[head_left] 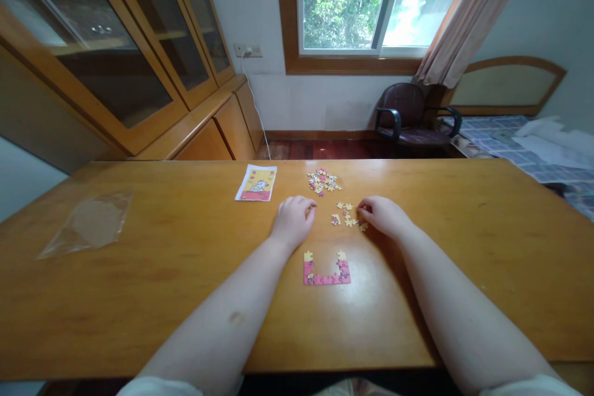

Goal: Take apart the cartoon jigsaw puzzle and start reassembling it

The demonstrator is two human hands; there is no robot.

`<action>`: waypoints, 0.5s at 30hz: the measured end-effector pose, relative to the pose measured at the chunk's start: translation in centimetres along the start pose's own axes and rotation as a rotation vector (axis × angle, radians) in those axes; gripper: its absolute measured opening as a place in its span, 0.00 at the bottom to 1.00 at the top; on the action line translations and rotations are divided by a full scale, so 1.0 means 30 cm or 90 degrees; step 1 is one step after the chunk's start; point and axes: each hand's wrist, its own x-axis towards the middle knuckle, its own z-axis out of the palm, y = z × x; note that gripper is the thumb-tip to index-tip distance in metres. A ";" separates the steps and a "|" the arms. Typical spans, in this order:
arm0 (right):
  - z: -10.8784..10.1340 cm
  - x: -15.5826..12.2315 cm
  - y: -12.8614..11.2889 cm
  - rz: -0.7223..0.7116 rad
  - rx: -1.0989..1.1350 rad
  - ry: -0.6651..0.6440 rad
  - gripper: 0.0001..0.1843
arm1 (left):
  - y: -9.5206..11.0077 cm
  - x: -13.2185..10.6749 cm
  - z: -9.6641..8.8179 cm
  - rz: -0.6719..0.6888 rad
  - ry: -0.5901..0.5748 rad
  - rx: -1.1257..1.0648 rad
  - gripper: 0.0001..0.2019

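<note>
Several loose puzzle pieces (pixel 348 222) right of frame centre should be light, stiff, best edge-pinched; whether left fingers (pixel 309 203) or right fingers (pixel 365 205) grip any, I cannot tell.

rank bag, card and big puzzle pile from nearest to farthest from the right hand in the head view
From the right hand:
1. Big pile: ahead, to its left
2. Card: farther left, beyond the left hand
3. Bag: leftmost of the three
</note>
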 end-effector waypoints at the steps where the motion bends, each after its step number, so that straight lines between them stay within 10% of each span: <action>1: 0.007 0.003 0.003 -0.003 -0.002 0.009 0.11 | -0.015 0.005 -0.014 -0.032 0.017 0.017 0.10; 7: 0.040 0.020 0.022 0.010 0.025 0.084 0.13 | -0.099 0.021 -0.094 -0.192 0.042 0.121 0.11; 15: 0.056 0.036 0.044 0.028 0.049 0.121 0.13 | -0.132 0.025 -0.098 -0.292 -0.112 0.195 0.15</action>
